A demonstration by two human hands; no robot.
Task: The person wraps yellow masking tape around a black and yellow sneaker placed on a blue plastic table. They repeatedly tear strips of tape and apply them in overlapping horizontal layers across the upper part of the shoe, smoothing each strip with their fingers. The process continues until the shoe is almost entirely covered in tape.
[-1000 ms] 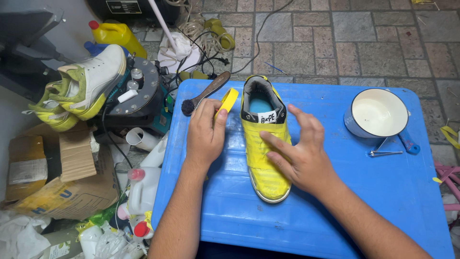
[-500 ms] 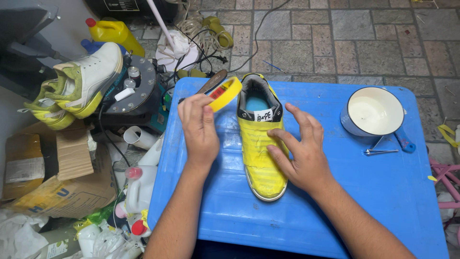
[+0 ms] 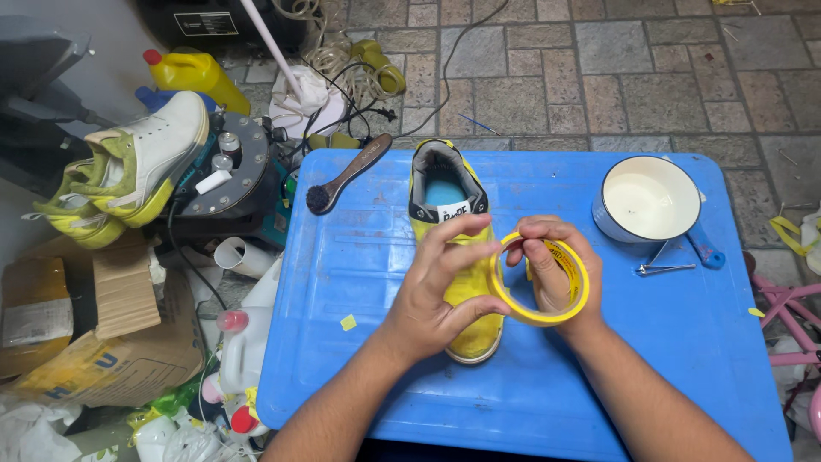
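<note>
1. Both hands hold a yellow tape roll (image 3: 542,280) just above the middle of the blue counter (image 3: 359,257).
2. The left hand (image 3: 436,287) is closed on the roll's left edge, with thumb and fingers pinching the rim.
3. The right hand (image 3: 552,265) grips the roll from the right, with fingers curled through its open centre.
4. The roll stands on edge, tilted, its hole facing the camera.
5. A yellow shoe (image 3: 449,214) lies on the counter under the hands, its opening pointing away from the person and its toe towards them. The hands and roll hide its middle part.
6. A wooden brush (image 3: 346,174) lies at the counter's far left corner, bristle end on the counter and handle sticking out past the edge.
7. A white pot (image 3: 647,201) with a blue handle sits at the far right of the counter; a small metal tool (image 3: 663,267) lies just beside that handle.
8. A small yellow scrap (image 3: 348,322) lies on the counter left of the left hand.
9. On the floor to the left, a white and green shoe (image 3: 141,162) rests against a round machine (image 3: 231,167), with a cardboard box (image 3: 103,342) and a yellow bottle (image 3: 192,77) nearby.
</note>
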